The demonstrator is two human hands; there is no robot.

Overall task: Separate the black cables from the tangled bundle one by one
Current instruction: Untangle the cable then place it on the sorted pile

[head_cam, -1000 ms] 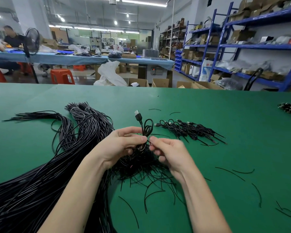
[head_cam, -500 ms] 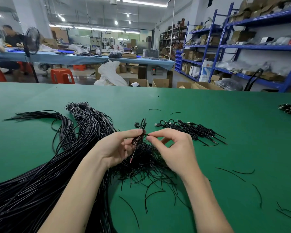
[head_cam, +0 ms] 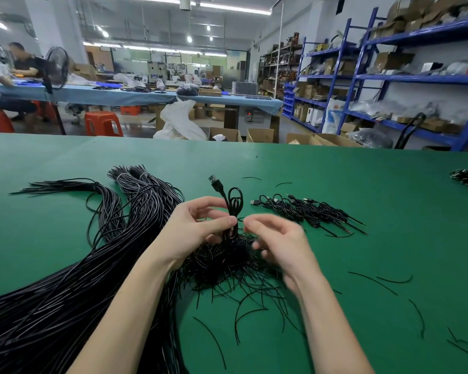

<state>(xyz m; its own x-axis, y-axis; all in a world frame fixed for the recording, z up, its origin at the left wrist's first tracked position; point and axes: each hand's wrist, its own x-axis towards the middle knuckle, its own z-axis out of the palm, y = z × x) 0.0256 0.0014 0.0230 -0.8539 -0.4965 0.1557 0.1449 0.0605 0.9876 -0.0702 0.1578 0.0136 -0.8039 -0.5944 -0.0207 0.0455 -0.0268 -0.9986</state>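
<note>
Near the counter's middle, a coiled USB cable has been raised again above the tangled bundle, pinched by the left hand, while the right hand has released, fingers loosely curled, so one cable seems nearly freed.

The flat green-covered bench carries a large bundle of long black cables at left, a tangled heap of short black cables at centre, a row of coiled black USB cables beyond it, and loose black wire offcuts at right.
</note>
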